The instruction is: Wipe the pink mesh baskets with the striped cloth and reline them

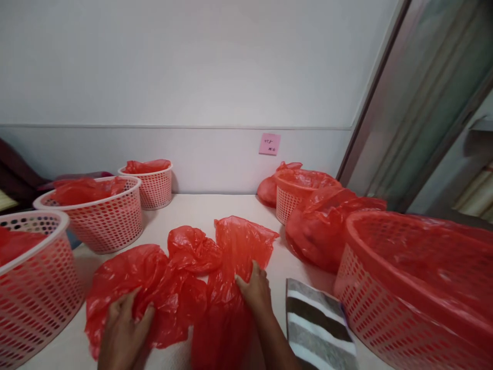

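Crumpled red plastic bags lie on the white tabletop in front of me. My left hand (125,326) rests on the left bag (127,267), its thumb and forefinger spread apart over the film. A second red plastic bag (234,257) lies stretched lengthwise in the middle, its far end fanned out. My right hand (257,289) is at this bag's right edge, fingers curled on the film with the thumb on its near-left side. Between the two, a bunched red portion (192,249) overlaps both; where one bag ends is hard to make out.
Pink perforated baskets, among them a near-left one (42,298) and a middle-left one (103,218), hold red plastic. A large lined basket (385,288), a filled red bag (323,231) and a smaller basket (287,200) stand right. A striped cloth (319,324) lies beside my right forearm.
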Available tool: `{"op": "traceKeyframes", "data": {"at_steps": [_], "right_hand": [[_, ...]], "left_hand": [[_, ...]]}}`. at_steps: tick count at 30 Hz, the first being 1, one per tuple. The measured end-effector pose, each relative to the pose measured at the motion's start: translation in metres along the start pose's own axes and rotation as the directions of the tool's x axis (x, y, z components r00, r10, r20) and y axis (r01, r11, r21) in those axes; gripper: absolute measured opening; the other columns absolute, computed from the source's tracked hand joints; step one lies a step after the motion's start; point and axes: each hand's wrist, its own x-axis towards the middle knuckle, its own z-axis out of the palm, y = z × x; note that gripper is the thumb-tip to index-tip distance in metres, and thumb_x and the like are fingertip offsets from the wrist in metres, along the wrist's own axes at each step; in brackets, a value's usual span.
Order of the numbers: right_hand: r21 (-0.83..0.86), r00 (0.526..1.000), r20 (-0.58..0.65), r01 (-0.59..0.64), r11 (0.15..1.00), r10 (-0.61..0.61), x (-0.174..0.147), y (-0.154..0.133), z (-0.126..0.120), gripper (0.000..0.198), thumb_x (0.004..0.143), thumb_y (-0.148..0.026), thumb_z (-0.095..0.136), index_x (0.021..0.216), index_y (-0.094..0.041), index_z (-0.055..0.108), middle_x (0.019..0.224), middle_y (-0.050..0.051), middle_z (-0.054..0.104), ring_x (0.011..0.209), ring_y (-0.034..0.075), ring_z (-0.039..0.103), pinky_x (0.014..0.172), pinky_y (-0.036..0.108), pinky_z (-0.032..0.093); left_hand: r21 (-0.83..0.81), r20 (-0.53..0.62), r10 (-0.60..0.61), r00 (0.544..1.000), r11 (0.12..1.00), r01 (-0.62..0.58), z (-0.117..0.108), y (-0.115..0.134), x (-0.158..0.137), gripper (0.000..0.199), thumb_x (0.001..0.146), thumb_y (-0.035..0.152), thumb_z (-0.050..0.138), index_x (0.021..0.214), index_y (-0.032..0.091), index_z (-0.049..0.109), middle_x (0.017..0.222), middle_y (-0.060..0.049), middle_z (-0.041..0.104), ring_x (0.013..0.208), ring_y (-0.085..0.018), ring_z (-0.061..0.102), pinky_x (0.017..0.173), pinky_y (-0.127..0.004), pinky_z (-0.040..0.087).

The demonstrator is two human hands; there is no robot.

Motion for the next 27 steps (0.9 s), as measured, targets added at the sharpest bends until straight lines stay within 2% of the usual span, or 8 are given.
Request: {"op": "traceKeyframes", "data": {"at_steps": [5,7,10,13,17,21,24,27], "right_hand": [[0.142,0.984,0.102,0.128,0.982,-0.143,0.000,-0.014,0.028,0.073,0.071,-0.032,0.063,0.138,-0.011,0.044,0.130,0.024,0.055,0.122,0.036,0.052,0.098,0.049,0.042],[0.197,0.947,0.161,0.243,0.950,-0.276,-0.003,-0.021,0.041,0.068,0.070,-0.025,0.061,0.135,-0.014,0.046,0.131,0.020,0.055,0.123,0.033,0.051,0.101,0.047,0.041],[0.257,0.890,0.213,0.346,0.902,-0.403,-0.009,-0.034,0.058,0.055,0.074,-0.026,0.059,0.128,-0.021,0.053,0.123,0.013,0.062,0.113,0.027,0.059,0.096,0.042,0.045],[0.289,0.868,0.205,0.389,0.875,-0.453,-0.013,-0.046,0.066,0.042,0.078,-0.028,0.057,0.119,-0.024,0.059,0.113,0.008,0.066,0.105,0.023,0.063,0.091,0.037,0.048],[0.308,0.893,0.111,0.386,0.870,-0.436,-0.011,-0.055,0.063,0.043,0.076,-0.022,0.057,0.119,-0.022,0.060,0.115,0.009,0.066,0.107,0.022,0.062,0.093,0.036,0.048],[0.333,0.945,-0.039,0.319,0.888,-0.325,-0.005,-0.051,0.053,0.031,0.077,-0.017,0.051,0.105,-0.019,0.064,0.104,0.008,0.067,0.098,0.020,0.064,0.089,0.032,0.049],[0.352,0.970,-0.127,0.239,0.905,-0.207,0.000,-0.040,0.046,0.027,0.079,-0.015,0.042,0.096,-0.017,0.063,0.095,0.009,0.067,0.086,0.019,0.065,0.080,0.031,0.051],[0.356,0.977,-0.152,0.192,0.914,-0.146,0.006,-0.027,0.038,0.027,0.079,-0.018,0.040,0.094,-0.016,0.062,0.090,0.010,0.066,0.081,0.019,0.064,0.077,0.031,0.050]], "left_hand": [[0.008,-0.250,0.255,0.934,0.965,-0.262,0.004,0.025,-0.004,0.057,0.081,0.055,0.047,0.122,0.016,0.056,0.120,-0.014,0.052,0.114,-0.033,0.050,0.107,-0.052,0.037],[-0.091,-0.170,0.287,0.943,0.948,-0.305,0.014,0.031,-0.005,0.054,0.083,0.053,0.047,0.122,0.015,0.054,0.121,-0.015,0.053,0.116,-0.032,0.050,0.107,-0.051,0.038],[-0.220,0.040,0.209,0.977,0.956,-0.195,0.033,0.034,-0.007,0.055,0.084,0.054,0.044,0.123,0.016,0.052,0.125,-0.015,0.053,0.119,-0.032,0.051,0.104,-0.052,0.043],[-0.253,0.145,0.149,0.978,0.961,-0.108,0.047,0.035,-0.010,0.059,0.085,0.056,0.041,0.126,0.014,0.050,0.131,-0.015,0.051,0.126,-0.033,0.047,0.109,-0.052,0.037],[-0.253,0.141,0.124,0.982,0.964,-0.085,0.048,0.041,-0.014,0.064,0.087,0.056,0.037,0.131,0.011,0.046,0.135,-0.016,0.048,0.130,-0.033,0.043,0.113,-0.051,0.032],[-0.222,-0.030,0.151,0.988,0.963,-0.154,0.033,0.050,-0.014,0.061,0.088,0.054,0.036,0.131,0.011,0.046,0.130,-0.017,0.051,0.126,-0.035,0.045,0.110,-0.054,0.034],[-0.189,-0.219,0.239,0.946,0.941,-0.281,0.018,0.060,-0.016,0.049,0.089,0.047,0.039,0.125,0.015,0.049,0.123,-0.014,0.055,0.118,-0.032,0.050,0.107,-0.053,0.037],[-0.132,-0.311,0.308,0.899,0.923,-0.362,0.007,0.070,-0.021,0.038,0.091,0.036,0.042,0.121,0.016,0.050,0.117,-0.013,0.057,0.112,-0.030,0.052,0.103,-0.051,0.040]]}}
